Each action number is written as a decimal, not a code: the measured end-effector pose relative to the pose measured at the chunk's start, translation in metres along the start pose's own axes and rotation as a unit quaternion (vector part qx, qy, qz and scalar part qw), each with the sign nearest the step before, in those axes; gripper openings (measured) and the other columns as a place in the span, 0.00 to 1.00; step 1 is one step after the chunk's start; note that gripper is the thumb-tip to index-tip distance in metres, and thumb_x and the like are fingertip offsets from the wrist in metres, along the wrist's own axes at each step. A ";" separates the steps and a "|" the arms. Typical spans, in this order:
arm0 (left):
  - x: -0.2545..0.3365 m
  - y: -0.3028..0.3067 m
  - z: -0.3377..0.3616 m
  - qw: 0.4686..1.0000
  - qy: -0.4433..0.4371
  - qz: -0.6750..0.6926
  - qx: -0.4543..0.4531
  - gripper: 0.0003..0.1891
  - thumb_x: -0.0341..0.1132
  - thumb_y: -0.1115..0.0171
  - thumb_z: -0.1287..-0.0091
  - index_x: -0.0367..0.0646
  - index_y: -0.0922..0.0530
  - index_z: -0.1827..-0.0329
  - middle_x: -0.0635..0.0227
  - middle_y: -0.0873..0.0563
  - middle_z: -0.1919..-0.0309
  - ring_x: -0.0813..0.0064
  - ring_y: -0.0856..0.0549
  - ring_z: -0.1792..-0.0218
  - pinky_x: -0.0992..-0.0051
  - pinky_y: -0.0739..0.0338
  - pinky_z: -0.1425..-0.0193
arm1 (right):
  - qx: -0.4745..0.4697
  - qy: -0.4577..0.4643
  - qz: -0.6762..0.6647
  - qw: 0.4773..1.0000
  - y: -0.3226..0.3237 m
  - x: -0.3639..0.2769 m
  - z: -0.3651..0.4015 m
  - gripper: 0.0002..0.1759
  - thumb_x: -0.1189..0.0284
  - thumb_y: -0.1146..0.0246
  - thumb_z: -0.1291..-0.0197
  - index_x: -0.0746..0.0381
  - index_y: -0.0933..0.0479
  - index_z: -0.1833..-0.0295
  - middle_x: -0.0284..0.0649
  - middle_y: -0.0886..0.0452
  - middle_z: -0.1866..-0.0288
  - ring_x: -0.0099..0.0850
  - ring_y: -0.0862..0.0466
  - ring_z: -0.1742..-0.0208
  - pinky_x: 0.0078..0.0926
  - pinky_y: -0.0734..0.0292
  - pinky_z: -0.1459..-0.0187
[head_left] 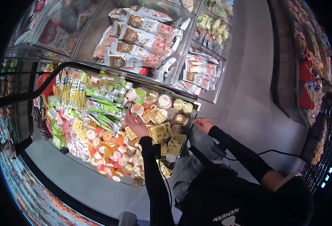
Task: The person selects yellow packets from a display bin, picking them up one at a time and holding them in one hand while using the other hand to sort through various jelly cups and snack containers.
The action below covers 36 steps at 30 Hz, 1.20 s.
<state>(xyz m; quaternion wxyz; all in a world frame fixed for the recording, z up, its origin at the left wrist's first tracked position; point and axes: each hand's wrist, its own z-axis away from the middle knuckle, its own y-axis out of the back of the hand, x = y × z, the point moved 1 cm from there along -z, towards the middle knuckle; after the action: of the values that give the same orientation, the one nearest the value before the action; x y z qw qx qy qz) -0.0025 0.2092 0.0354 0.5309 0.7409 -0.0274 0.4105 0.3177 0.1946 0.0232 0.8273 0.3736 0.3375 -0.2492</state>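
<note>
My left hand [137, 127] reaches over a display bin of small packaged sweets, its fingers closed at a round jelly cup [137, 109] with a pinkish lid. Green stick packs [105, 107] lie on one side of this hand, and clear cups with pale lids [164, 101] on the other. Square yellow packs [160, 132] are close by its wrist. Beside the bin's corner is my right hand [203, 124], fingers loosely bent and apart, with nothing held; its fingertips are right at the clear bin wall [190, 132].
Raised clear compartments hold white and brown snack bags [135, 35] behind the bin. A black curved bar [47, 84] crosses at left. Orange jelly cups [105, 141] fill the bin's near side. Grey floor [248, 75] runs along the right, with stocked shelves [309, 71] beyond.
</note>
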 end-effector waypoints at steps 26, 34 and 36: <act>-0.100 0.145 0.015 0.970 0.123 -0.162 0.131 0.21 0.34 0.38 0.47 0.37 0.32 0.52 0.56 0.27 0.56 0.58 0.25 0.57 0.67 0.29 0.55 | -0.008 -0.030 -0.070 0.997 0.004 0.008 0.016 0.13 0.82 0.49 0.51 0.65 0.27 0.58 0.36 0.21 0.69 0.21 0.24 0.72 0.20 0.27 0.66; -0.084 0.128 0.006 0.940 -0.101 -0.324 -0.032 0.26 0.33 0.42 0.47 0.40 0.35 0.43 0.54 0.37 0.40 0.51 0.37 0.40 0.60 0.41 0.38 | -0.018 -0.067 -0.043 0.997 0.010 0.014 0.025 0.11 0.81 0.48 0.53 0.64 0.25 0.62 0.40 0.20 0.68 0.29 0.19 0.66 0.23 0.25 0.63; -0.057 0.069 0.003 0.955 -0.162 -0.192 -0.155 0.23 0.29 0.45 0.46 0.40 0.34 0.44 0.56 0.34 0.42 0.54 0.35 0.41 0.62 0.41 0.38 | -0.014 -0.077 -0.041 0.996 0.010 0.014 0.027 0.11 0.81 0.48 0.53 0.64 0.25 0.62 0.41 0.20 0.69 0.29 0.19 0.66 0.23 0.25 0.62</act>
<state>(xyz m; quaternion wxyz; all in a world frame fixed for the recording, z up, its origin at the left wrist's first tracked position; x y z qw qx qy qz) -0.0714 0.1548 0.0513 0.6963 0.6975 -0.0336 0.1658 0.3436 0.1771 0.0311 0.8448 0.3280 0.2915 -0.3060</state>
